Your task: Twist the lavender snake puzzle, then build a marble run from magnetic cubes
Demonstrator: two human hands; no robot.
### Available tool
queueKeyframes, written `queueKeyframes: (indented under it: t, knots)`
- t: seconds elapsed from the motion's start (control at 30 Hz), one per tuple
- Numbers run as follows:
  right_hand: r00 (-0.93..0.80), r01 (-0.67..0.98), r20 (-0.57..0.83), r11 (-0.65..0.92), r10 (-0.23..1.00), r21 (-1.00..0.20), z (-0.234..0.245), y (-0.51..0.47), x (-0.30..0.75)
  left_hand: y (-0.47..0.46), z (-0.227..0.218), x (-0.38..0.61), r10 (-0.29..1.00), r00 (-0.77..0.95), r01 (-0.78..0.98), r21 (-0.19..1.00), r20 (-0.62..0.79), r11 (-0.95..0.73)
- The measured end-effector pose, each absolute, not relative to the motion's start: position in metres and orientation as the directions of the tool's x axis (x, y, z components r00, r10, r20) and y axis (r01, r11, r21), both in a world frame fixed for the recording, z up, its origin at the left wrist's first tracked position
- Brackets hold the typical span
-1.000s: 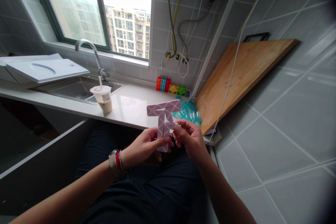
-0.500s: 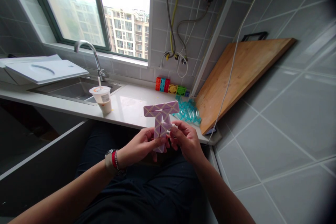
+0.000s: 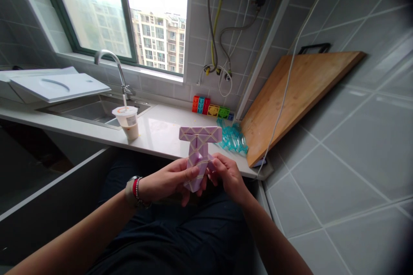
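A lilac snake puzzle [image 3: 199, 146] with pale seams is folded into a T shape, its crossbar up, in front of the counter's edge. My left hand [image 3: 179, 178] is closed round the lower stem, thumb on the near face. On the stem's right side, a short piece sticks out and my right hand [image 3: 227, 176] pinches it between thumb and fingers. Some of my fingertips are hidden behind the puzzle.
On the white counter [image 3: 158, 137] stand a lidded drink cup [image 3: 129, 123] with a straw, a row of coloured blocks [image 3: 209, 108] and crumpled teal plastic [image 3: 234, 137]. A wooden board [image 3: 300, 94] leans at right; a sink [image 3: 93, 111] lies left.
The side piece has turned against the stem, and the gaps in the stem have narrowed. The T's crossbar has levelled out. Both hands keep their hold.
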State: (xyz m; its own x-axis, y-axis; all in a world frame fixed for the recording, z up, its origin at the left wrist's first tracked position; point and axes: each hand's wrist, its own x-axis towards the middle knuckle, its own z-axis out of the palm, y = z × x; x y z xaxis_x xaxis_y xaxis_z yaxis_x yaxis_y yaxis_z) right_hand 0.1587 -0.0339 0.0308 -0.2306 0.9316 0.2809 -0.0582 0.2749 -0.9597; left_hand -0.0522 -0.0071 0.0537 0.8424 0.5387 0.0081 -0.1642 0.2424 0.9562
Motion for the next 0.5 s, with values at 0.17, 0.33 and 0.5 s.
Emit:
queueKeyframes:
  t: [0.17,0.33,0.5]
  knots:
    - [-0.161,0.287,0.44,0.469,0.883,-0.836,0.035,-0.045,0.153,0.001,0.044,-0.056,0.456,0.89,-0.155,0.934,-0.009,0.322]
    - [0.014,0.49,0.536,0.462,0.844,-0.739,0.032,-0.042,0.149,0.006,0.049,-0.05,0.658,0.753,-0.062,0.995,-0.004,0.078]
    - [0.061,0.584,0.566,0.431,0.822,-0.688,0.021,-0.034,0.143,-0.002,0.054,-0.037,0.819,0.567,0.042,0.99,0.088,-0.135]
